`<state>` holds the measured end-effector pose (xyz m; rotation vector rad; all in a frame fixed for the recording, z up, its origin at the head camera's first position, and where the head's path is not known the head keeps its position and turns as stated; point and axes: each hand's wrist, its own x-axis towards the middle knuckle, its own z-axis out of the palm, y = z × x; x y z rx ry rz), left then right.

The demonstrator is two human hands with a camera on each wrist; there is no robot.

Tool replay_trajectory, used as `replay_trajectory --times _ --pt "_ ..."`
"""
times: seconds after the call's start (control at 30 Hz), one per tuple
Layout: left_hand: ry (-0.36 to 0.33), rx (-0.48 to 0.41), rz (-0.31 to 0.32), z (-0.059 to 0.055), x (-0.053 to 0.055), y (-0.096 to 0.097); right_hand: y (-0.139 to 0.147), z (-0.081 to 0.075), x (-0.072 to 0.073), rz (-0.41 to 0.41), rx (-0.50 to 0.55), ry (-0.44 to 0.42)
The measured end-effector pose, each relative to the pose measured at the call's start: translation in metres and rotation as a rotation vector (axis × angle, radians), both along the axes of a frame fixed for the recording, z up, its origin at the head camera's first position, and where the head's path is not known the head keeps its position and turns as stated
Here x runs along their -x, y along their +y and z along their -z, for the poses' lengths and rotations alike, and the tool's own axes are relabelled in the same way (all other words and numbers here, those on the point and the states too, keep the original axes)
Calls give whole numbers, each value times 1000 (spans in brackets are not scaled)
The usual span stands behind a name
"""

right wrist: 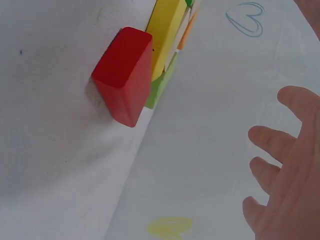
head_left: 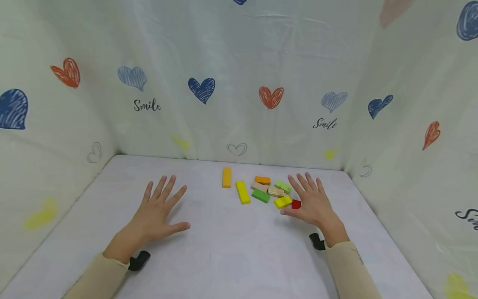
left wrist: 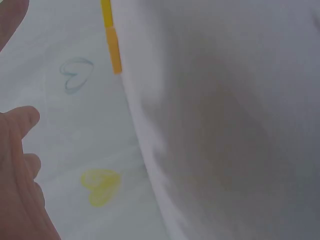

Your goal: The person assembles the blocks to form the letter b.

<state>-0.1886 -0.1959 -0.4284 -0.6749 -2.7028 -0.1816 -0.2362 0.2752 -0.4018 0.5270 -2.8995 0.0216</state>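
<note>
Hiding behind the right hand: part of the red block in the head view; the right wrist view shows more of it, beside the short yellow block; whether these 2 touch, I cannot tell.
Cut off: both sleeves at the head view's lower edge; in the left wrist view, the left hand at the side and the long yellow block at the top.
Wrists: 1 black piece at each, partly covered, hard to make out.
Table: white, with soft shadows near the hands.
Cloth: pale, hanging on 3 sides, printed with hearts and "Smile".
Blocks: 9 toward the far edge; the amber block lies leftmost, then the long yellow; rightward cluster the orange block, beige block, striped wooden block, light green block, green block, short yellow and red.
Left grip: fingers and thumb spread, well apart from every block.
Right grip: also spread, between head camera and red block.
</note>
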Motion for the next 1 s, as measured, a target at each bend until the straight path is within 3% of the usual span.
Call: replay_trajectory --times 0.17,0.33,0.63,1.0 --pt "-15 -21 44 -3 2 15 -4 3 -1 -13 34 -49" --pt "-84 -35 93 -5 9 41 -5 9 0 -18 64 -77" --pt "-217 -102 204 2 28 96 -10 15 6 -42 112 -86" --pt "-314 -78 273 -2 52 146 -20 16 13 -42 150 -114"
